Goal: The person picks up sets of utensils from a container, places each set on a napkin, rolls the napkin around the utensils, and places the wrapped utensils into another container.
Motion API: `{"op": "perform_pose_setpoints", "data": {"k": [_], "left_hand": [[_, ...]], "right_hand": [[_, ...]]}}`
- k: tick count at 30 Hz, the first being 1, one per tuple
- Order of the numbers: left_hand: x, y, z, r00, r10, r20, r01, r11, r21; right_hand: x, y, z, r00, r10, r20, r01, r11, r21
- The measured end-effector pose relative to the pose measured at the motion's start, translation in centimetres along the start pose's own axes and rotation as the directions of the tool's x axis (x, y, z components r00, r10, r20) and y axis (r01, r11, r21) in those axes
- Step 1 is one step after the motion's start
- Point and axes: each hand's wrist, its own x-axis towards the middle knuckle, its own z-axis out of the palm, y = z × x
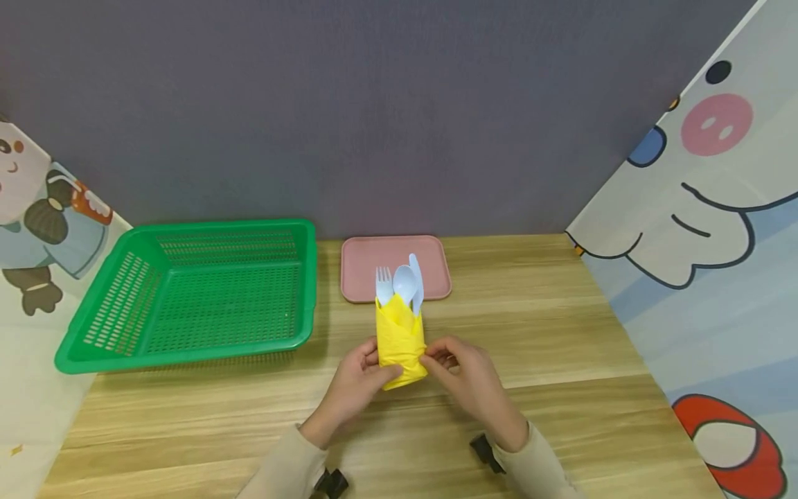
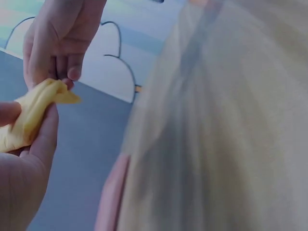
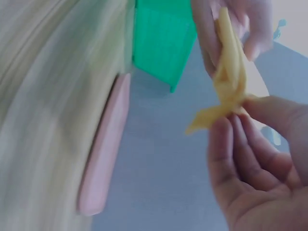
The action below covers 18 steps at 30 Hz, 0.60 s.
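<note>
A folded yellow napkin (image 1: 399, 343) is wrapped as a pouch around a pale blue fork (image 1: 384, 284), spoon (image 1: 405, 281) and knife (image 1: 416, 281). Their upper ends stick out of its top, while the handles are hidden inside. My left hand (image 1: 357, 381) grips the pouch at its lower left, thumb across the front and fingers behind. At the right edge, my right hand (image 1: 467, 378) pinches the napkin between thumb and fingertips. Seen from the right wrist, a loose corner of the napkin (image 3: 226, 91) pokes out beside the pinching fingers (image 3: 224, 149).
A pink tray (image 1: 355, 267) lies at the back of the wooden table (image 1: 530, 312), beyond the cutlery. To the left stands a green plastic basket (image 1: 305, 291) with slotted sides. A dark grey panel (image 1: 386, 118) rises behind, and cartoon-printed walls (image 1: 679, 229) flank both sides.
</note>
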Motion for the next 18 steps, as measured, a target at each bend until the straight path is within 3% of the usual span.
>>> {"op": "perform_pose_setpoints", "data": {"k": [2, 6, 12, 18], "left_hand": [[-0.2, 0.6, -0.2, 1.0, 0.024, 0.005, -0.024, 1.0, 0.011], [-0.5, 1.7, -0.3, 0.998, 0.063, 0.016, -0.063, 0.998, 0.008], [-0.8, 2.5, -0.1, 0.994, 0.108, 0.02, -0.108, 0.994, -0.006], [-0.8, 2.8, 0.3, 0.993, 0.117, -0.01, -0.116, 0.991, 0.063]], "right_hand": [[-0.1, -0.7, 0.0, 0.991, -0.113, -0.073, 0.113, 0.994, -0.014], [-0.3, -1.6, -0.1, 0.944, -0.283, -0.168, 0.273, 0.959, -0.081], [-0.2, -2.4, -0.2, 0.91, -0.357, -0.211, 0.338, 0.934, -0.118], [-0.2, -2.7, 0.1, 0.892, -0.4, -0.21, 0.385, 0.916, -0.11]]}}
